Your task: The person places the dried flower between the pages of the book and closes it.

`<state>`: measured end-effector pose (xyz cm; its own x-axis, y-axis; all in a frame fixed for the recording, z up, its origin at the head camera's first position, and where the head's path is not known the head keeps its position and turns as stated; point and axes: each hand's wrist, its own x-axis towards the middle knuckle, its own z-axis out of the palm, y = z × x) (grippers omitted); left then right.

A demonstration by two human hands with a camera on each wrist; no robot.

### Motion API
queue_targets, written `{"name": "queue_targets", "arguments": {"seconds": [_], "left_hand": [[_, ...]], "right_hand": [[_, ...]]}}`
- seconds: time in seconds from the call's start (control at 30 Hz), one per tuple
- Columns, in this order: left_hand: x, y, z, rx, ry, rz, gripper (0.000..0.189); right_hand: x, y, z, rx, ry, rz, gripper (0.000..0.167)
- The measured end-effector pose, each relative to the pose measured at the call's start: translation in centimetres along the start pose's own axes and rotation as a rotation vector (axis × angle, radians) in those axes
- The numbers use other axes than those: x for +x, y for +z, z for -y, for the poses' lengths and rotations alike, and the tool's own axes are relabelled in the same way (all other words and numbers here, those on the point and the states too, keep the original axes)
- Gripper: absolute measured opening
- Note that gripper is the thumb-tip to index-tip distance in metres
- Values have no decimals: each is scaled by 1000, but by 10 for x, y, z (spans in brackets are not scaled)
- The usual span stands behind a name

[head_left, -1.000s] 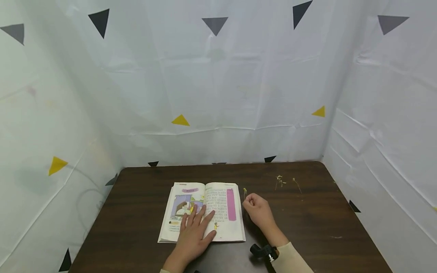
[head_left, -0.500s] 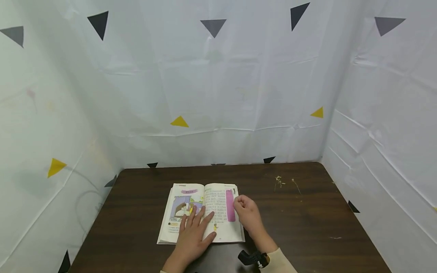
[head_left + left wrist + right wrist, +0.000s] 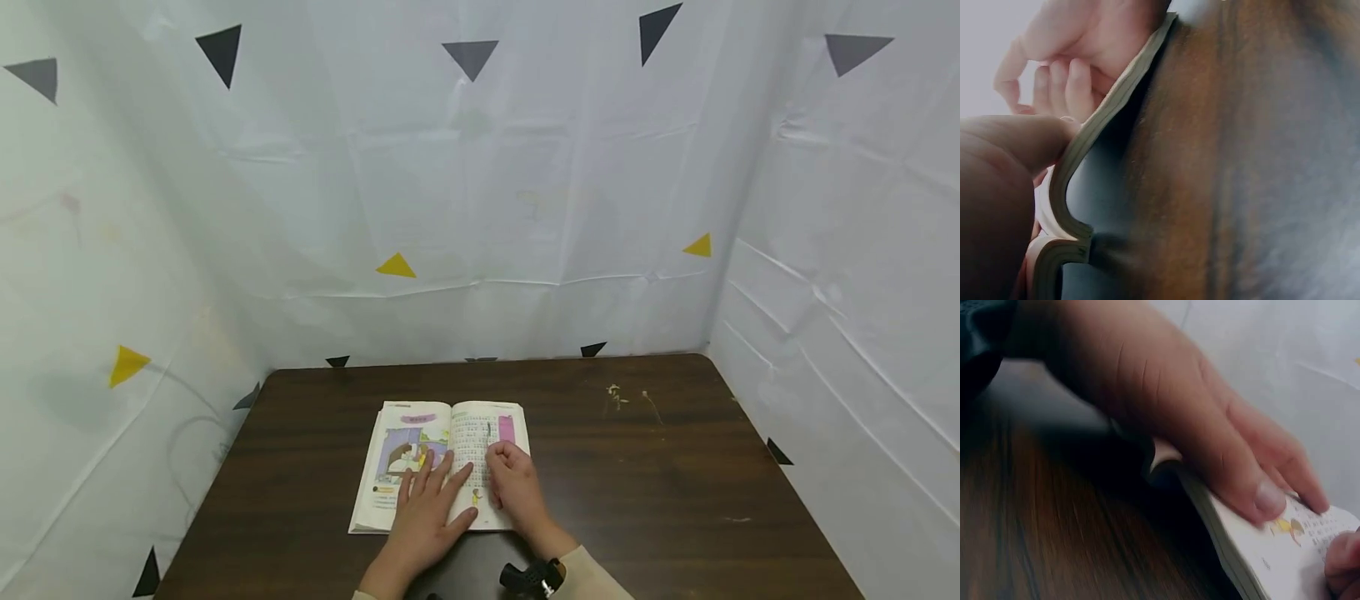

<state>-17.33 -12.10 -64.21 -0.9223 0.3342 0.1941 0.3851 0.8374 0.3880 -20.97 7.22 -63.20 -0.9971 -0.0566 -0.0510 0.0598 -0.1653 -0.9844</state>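
Observation:
An open illustrated book lies on the dark wooden table. My left hand rests flat across its lower middle, fingers spread over both pages. In the right wrist view the left thumb presses the page beside a small printed yellow figure. Over the right page, my right hand has its fingers curled and pinches a thin dried flower sprig, whose tip pokes up past the knuckles. The left wrist view shows the right hand curled above the book's edge.
Two dried flower sprigs, a branched one and a single-stemmed one, lie at the table's back right. A pale scrap lies further right. White sheeting with triangle patterns surrounds the table at the back and sides.
The right hand has moved left with the sprig, from the table beside the book to over the right page. The left hand has stayed on the book.

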Motion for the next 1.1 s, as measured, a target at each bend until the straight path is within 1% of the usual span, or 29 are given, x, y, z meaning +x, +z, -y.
{"name": "queue_targets", "arguments": {"seconds": [0.07,0.13,0.2,0.3,0.37,0.47,0.53,0.6,0.73,0.83,0.93,1.0,1.1], "left_hand": [[0,0,-1,-12,-2,15,66],[-1,0,-1,-25,-14,23,67],[-1,-1,-1,-48,-26,13,68],[-2,-3,-1,-91,-34,-12,71],[-2,-3,-1,-128,-34,-40,71],[-2,-1,1,-165,-16,-86,66],[-2,1,4,-186,2,-116,64],[-2,5,7,-188,25,-139,66],[0,11,12,-179,21,-142,71],[2,13,14,-176,11,-141,68],[2,13,14,-178,17,-146,61],[1,12,14,-186,19,-144,59],[1,11,13,-200,17,-139,57]], "right_hand": [[-2,-2,-2,-30,-8,-14,27],[-3,-2,-2,-87,-17,-11,26],[-4,0,-3,-138,-26,-1,23],[-5,2,-4,-194,-44,-4,18],[-5,5,-4,-224,-65,-20,13],[-5,8,-3,-289,-81,-51,11],[-4,10,-2,-330,-87,-54,11],[-4,11,-1,-368,-87,-34,11],[-4,12,-1,-443,-119,13,9],[-2,13,-2,-489,-145,20,9],[-2,12,-3,-519,-159,29,10],[-2,11,-4,-541,-170,45,13],[-3,10,-3,-548,-167,82,24]]}}
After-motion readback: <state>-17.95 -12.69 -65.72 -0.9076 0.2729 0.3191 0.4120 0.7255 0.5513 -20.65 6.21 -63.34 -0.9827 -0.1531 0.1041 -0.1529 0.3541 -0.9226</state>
